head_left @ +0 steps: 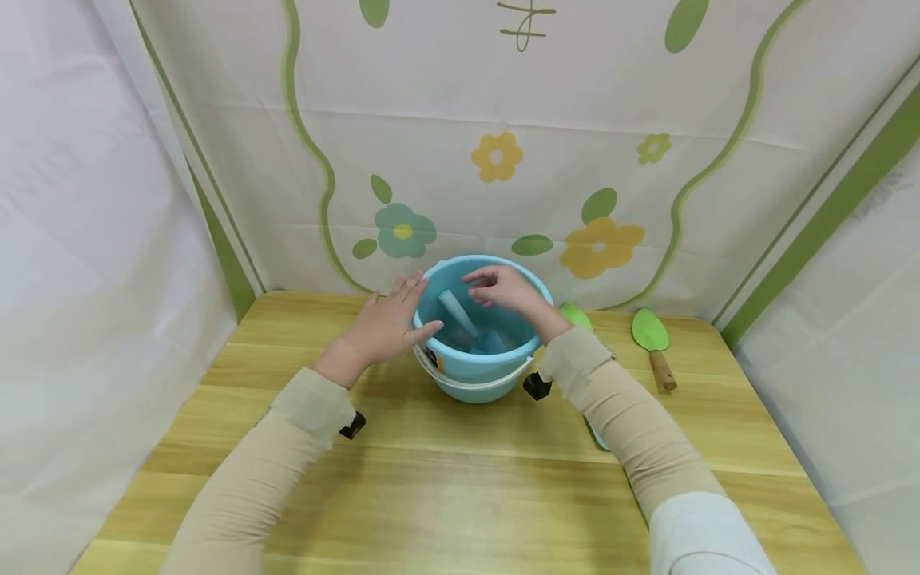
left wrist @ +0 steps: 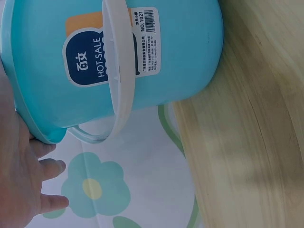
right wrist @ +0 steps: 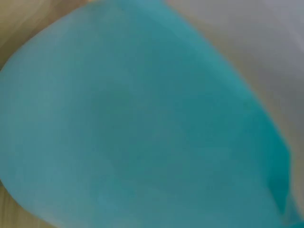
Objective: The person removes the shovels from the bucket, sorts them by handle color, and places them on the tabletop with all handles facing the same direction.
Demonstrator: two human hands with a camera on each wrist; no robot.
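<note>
Left hand (head_left: 384, 323) steadies bucket (head_left: 477, 371) rim (right hand (head_left: 503, 289) above).

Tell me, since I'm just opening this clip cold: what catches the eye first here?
A blue bucket stands mid-table near the flowered backdrop, with a pale blue tool leaning inside it. The left hand rests open against the bucket's rim, and the right hand hovers over its mouth, fingers loosely curled, holding nothing visible. A green trowel lies on the table to the right.
</note>
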